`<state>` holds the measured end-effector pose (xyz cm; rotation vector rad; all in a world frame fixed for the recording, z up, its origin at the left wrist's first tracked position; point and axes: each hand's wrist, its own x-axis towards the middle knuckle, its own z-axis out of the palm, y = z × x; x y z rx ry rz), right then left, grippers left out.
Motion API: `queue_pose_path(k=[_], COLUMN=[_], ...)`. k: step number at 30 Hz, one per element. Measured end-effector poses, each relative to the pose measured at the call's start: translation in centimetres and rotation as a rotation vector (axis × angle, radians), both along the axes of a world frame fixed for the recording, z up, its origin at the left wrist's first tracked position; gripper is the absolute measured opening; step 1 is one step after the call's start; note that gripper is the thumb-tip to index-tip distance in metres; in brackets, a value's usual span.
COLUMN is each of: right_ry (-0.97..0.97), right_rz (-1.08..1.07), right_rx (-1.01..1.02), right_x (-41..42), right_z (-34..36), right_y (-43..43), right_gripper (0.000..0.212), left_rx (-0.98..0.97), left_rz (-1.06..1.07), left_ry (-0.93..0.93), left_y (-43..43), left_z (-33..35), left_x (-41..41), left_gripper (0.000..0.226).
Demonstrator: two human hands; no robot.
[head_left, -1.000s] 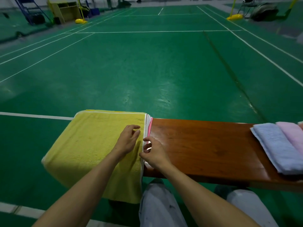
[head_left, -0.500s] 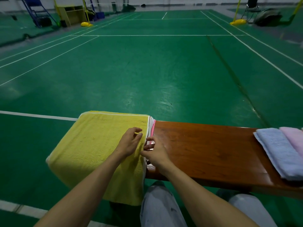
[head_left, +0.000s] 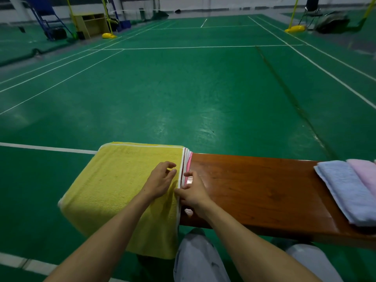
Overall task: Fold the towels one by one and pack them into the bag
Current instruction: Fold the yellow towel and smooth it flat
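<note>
Head camera: I am seated at a brown wooden bench (head_left: 254,192) on a green court floor (head_left: 183,88), my knees in pale trousers (head_left: 199,261) below its near edge. A yellow towel (head_left: 122,184) lies on top of a stack at the bench's left end, hanging over the near edge and the left end. Under its right border show the edges of further layers (head_left: 188,159), white and pink. My left hand (head_left: 160,180) rests on the yellow towel just beside that border, fingers loosely bent and apart, holding nothing. My right hand (head_left: 193,192) is at the border itself: the thumb lies on the towel's white hem and the curled fingers touch the layered edges. Whether they actually pinch a layer, I cannot tell. At the bench's right end, well apart from the stack, a folded blue towel (head_left: 350,192) and a folded pink towel (head_left: 364,174) lie side by side, touching.
</note>
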<state>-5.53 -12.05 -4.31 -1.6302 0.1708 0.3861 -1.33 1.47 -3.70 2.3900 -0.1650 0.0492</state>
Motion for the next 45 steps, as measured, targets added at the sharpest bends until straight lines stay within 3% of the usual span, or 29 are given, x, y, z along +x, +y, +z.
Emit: queue_pose_path(k=[6,17,35,45], right_ry=[-0.124,-0.148,0.060,0.054], right_rz=[0.016,-0.223,-0.527,-0.571], right_rx=[0.039,0.246,0.072,0.056], right_x=[0.0,2.0,-0.5,-1.5], right_z=[0.9,2.7,0.6,0.9], right_y=[-0.8,-4.9,-24.1,-29.9], right_gripper=[0.051,0.044,0.039,0.044], left_rx=[0.072,0.144,0.229,0.252], left_rz=[-0.012,-0.111,-0.512,-0.603], left_ry=[-0.025,-0.136,0.113,0.068], left_y=[0.2,-2.7,-21.1,-28.0], left_z=[0.6,2.2,-1.0,-1.0], left_x=[-0.2,0.4,0.7,0.6], left_gripper=[0.030,0.029,0.052,0.055])
